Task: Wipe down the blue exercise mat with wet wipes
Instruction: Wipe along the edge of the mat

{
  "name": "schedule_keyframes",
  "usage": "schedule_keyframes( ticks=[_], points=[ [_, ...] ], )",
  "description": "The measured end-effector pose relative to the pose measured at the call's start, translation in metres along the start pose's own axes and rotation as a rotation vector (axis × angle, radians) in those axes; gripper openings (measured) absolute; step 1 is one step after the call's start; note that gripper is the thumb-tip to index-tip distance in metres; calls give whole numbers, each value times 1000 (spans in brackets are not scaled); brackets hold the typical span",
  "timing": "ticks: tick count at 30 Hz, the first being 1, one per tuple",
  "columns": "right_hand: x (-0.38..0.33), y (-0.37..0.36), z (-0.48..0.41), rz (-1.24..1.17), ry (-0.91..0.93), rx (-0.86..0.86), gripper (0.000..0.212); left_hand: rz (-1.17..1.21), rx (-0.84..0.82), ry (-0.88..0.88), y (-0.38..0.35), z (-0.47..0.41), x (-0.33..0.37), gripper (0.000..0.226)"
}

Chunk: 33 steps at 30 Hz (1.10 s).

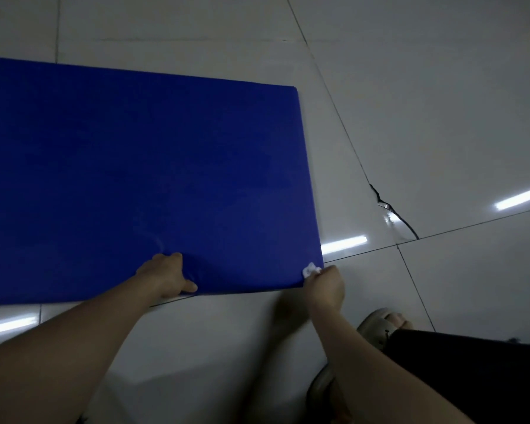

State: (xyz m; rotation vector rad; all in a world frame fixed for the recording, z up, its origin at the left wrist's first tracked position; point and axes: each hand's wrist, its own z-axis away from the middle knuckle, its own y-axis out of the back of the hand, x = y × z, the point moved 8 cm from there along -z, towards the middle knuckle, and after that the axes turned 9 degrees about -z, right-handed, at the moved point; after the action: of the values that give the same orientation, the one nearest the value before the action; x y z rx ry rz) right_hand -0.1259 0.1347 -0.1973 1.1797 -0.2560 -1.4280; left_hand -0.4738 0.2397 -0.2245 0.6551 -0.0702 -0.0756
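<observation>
Blue and smooth-skinned, the padded mat (135,179) lies flat on a glossy pale tile floor (410,87), a thick rectangle with softly rounded corners that runs out of view to the left. The left hand (166,275) grips its near edge, fingers curled onto the top surface and thumb pressed along the side, so that the cover puckers into shallow folds around the knuckles. The right hand (325,286) is closed tight on a small crumpled white wipe (310,270), holding it against the mat's near right corner (whether the fingers also catch the mat itself cannot be told). A dark jagged crack (392,212) breaks one tile to the right of the mat. A beige slipper (380,325) and a dark trouser leg (471,377) show at lower right.
</observation>
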Motion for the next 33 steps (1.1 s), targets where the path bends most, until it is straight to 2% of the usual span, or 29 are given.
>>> schedule_keyframes(
  ticks=[2, 6, 8, 11, 15, 17, 21, 24, 27, 30, 32, 33],
  points=[
    [-11, -26, 25, -29, 83, -78, 29, -3, -9, 3, -2, -1, 0, 62],
    [-44, -90, 82, -16, 262, -413, 32, -9, 1, 6, 0, -2, 1, 65],
    [-55, -106, 101, 46, 349, -507, 32, -20, 3, 18, 0, -1, 0, 68],
    [-46, -88, 79, 58, 355, -460, 34, -15, 12, 14, 0, -1, 0, 68],
    [-11, -7, 8, 56, 221, -131, 30, 0, 8, 4, -1, 0, 1, 71],
    [5, 21, -16, 86, 130, -21, 31, -1, 13, -1, 1, 0, 2, 70],
    [7, 18, -11, 75, 104, 9, 21, -8, 4, -6, -1, 0, 1, 69],
    [-10, -11, 19, 36, 185, -51, 12, -16, 5, -10, -1, -2, 0, 68],
    [-35, -63, 54, 61, 303, -257, 15, -16, 12, -11, 1, 0, 1, 65],
    [-56, -108, 91, 213, 444, -476, 24, -17, 23, -10, 2, 0, 2, 63],
    [-55, -109, 91, 315, 483, -525, 22, -19, 6, -17, 2, 2, 2, 59],
    [-52, -97, 78, 325, 468, -495, 21, -10, -3, -23, 3, 2, 3, 56]
  ],
)
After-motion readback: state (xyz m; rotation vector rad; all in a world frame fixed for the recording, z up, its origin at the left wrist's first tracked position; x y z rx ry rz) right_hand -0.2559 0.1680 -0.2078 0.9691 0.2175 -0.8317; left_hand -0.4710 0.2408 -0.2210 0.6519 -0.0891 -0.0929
